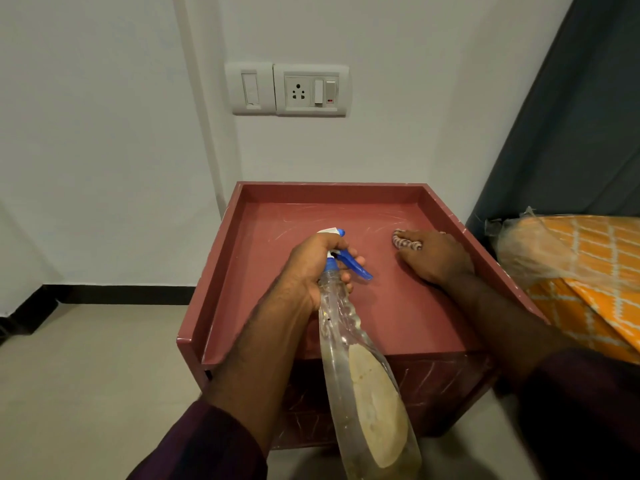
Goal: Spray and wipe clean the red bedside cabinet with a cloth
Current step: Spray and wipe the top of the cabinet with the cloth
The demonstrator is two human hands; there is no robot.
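The red bedside cabinet [270, 223] stands against the white wall, its top a shallow tray with raised rims and pale streaks. My left hand [311, 268] grips the neck of a clear spray bottle [349, 341] with a blue and white trigger head, nozzle aimed at the cabinet top, fingers around the trigger. My right hand [436, 258] lies flat on the right part of the top, pressing a striped cloth [405, 242]. Only a small bunched end of the cloth shows beyond my fingers.
A switch and socket panel [287, 88] is on the wall above the cabinet. An orange patterned bed cover [588, 271] with a plastic bag [533, 251] lies to the right, a dark curtain [571, 133] behind it. Beige floor [86, 375] spreads on the left.
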